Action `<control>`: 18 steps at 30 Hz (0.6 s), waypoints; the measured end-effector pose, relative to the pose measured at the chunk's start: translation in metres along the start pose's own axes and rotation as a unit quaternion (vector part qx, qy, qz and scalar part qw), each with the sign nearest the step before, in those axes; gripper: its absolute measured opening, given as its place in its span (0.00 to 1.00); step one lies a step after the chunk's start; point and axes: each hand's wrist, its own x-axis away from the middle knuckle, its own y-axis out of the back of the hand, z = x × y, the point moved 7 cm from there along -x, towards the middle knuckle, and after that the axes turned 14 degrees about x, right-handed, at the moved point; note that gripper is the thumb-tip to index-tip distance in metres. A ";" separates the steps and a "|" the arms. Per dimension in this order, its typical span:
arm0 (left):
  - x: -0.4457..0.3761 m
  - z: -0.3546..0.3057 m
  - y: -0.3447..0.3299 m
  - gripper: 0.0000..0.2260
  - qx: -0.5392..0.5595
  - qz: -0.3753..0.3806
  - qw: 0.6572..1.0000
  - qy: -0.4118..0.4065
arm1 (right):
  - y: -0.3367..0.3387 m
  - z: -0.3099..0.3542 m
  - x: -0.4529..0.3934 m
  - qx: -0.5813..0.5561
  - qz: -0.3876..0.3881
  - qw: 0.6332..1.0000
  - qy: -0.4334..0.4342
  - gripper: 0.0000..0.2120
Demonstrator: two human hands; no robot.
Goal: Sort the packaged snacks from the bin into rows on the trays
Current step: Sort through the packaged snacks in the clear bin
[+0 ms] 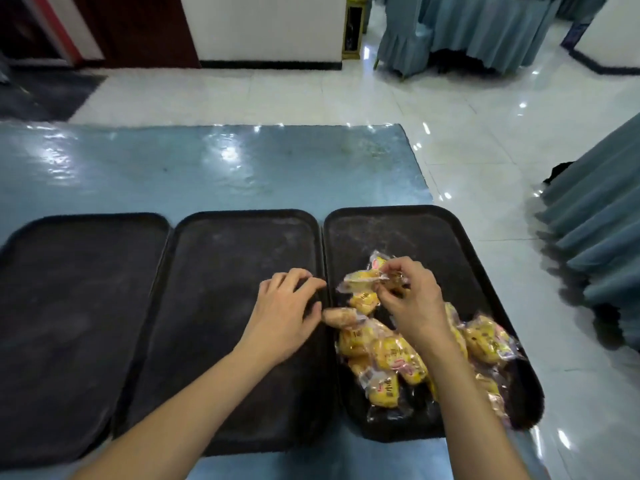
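Her right hand (410, 299) pinches a snack packet (367, 277) off the heap (388, 358), likely to start a row; left hand (287, 313), fingers loosely bent, steadies the middle tray (242, 230), holding nothing.

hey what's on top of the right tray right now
A loose heap of yellow snack packs lies on the right tray. The right hand pinches one pack; its forearm covers part of the heap.
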 end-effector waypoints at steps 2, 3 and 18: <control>0.028 0.025 0.025 0.16 -0.009 -0.021 0.999 0.036 | -0.025 0.039 0.001 -0.010 0.013 0.999 0.039 0.13; 0.042 0.038 0.037 0.15 -0.014 -0.028 0.998 0.053 | -0.040 0.058 0.003 -0.012 0.029 0.998 0.055 0.13; 0.292 0.278 0.239 0.11 -0.061 -0.147 0.950 0.270 | -0.288 0.382 0.112 0.042 0.176 0.951 0.249 0.13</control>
